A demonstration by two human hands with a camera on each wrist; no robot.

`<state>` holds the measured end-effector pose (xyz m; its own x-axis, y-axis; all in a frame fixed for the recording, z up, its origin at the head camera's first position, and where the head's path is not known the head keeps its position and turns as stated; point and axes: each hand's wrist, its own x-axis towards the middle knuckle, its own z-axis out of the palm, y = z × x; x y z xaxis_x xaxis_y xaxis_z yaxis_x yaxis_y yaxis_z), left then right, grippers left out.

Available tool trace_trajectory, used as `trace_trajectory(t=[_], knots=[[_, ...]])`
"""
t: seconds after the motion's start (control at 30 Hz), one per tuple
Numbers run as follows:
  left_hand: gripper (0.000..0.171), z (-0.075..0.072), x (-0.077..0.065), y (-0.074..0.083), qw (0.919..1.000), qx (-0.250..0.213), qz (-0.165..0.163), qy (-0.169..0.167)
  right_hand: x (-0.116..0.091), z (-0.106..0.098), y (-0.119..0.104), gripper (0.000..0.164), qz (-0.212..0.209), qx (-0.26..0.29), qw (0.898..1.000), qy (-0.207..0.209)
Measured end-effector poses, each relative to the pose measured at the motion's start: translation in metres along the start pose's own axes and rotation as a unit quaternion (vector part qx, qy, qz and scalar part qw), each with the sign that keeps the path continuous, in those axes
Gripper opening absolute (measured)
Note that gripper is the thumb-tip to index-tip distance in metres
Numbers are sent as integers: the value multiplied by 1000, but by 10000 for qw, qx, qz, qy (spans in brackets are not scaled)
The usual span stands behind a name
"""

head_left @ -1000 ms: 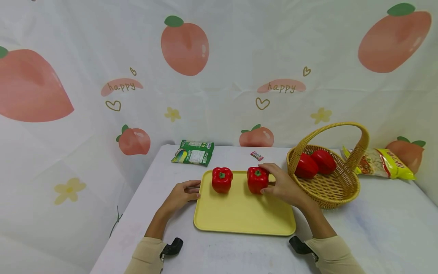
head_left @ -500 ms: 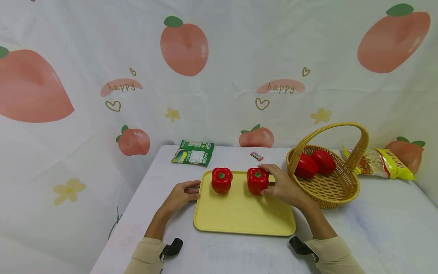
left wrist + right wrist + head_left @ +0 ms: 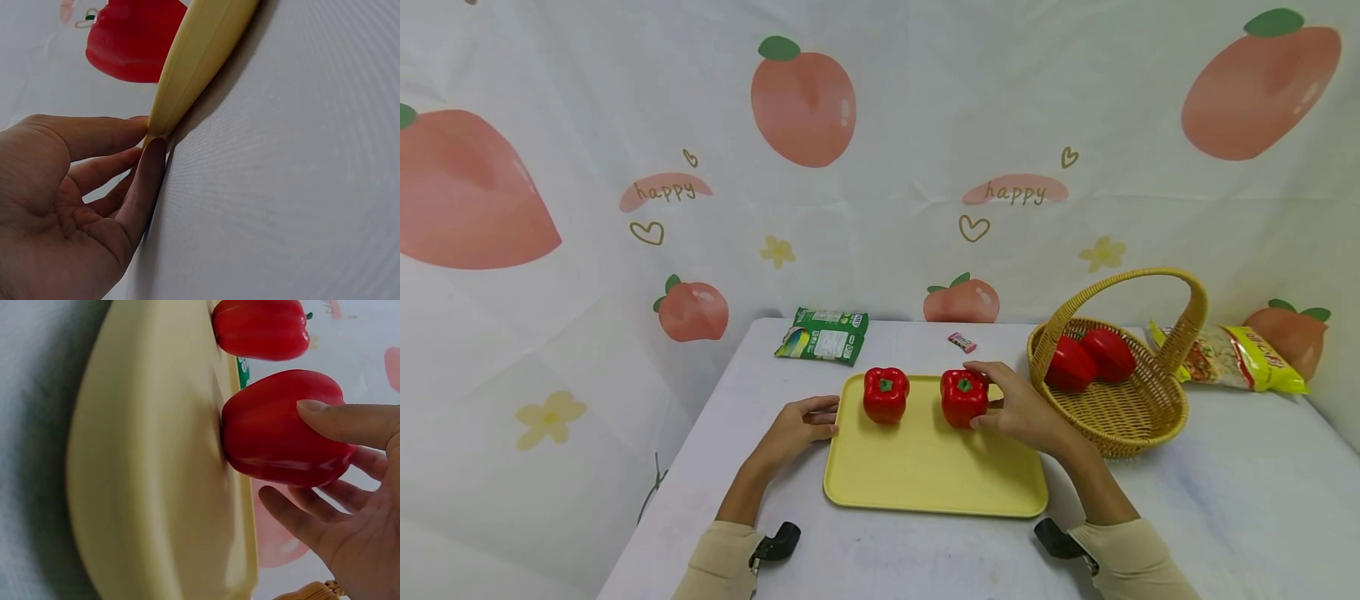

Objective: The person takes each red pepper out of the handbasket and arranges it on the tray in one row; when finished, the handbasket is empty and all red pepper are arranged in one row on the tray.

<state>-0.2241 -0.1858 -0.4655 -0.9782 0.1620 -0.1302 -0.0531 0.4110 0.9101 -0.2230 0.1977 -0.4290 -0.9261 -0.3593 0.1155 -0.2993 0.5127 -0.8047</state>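
Observation:
A yellow tray [image 3: 936, 475] lies on the white table, carrying two red bell peppers with green stems. At the tray's left edge, my left hand [image 3: 797, 427] holds the rim; the left wrist view shows thumb and fingertips meeting right at that rim. My right hand [image 3: 1018, 408] grips the right-hand bell pepper [image 3: 962, 402], which stands upright over the tray. In the right wrist view, the thumb presses one side of this pepper while the fingers reach round behind it. The other bell pepper [image 3: 885, 398] stands at the tray's back left, untouched.
A wicker basket [image 3: 1120, 425] with a tall handle stands just right of the tray, with red peppers [image 3: 1086, 360] inside. Behind it lies a yellow food packet [image 3: 1243, 358]. A green packet [image 3: 826, 335] and a small pink wrapped piece [image 3: 962, 342] lie at the table's back.

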Motion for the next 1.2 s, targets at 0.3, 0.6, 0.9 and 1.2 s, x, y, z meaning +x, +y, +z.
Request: trace_trajectory(t=[0.3, 0.6, 0.9, 1.2], knots=[[53, -1, 0, 0, 10000, 11, 47, -18, -1, 1, -1, 82, -20, -95, 10000, 18], [52, -1, -1, 0, 10000, 2, 24, 8, -2, 1, 0, 82, -25, -143, 9999, 10], [51, -1, -1, -1, 10000, 4, 31, 5, -3, 1, -1, 84, -60, -195, 9998, 31], [51, 0, 0, -1, 10000, 13, 44, 14, -9, -5, -5, 83, -176, 52, 9997, 177]])
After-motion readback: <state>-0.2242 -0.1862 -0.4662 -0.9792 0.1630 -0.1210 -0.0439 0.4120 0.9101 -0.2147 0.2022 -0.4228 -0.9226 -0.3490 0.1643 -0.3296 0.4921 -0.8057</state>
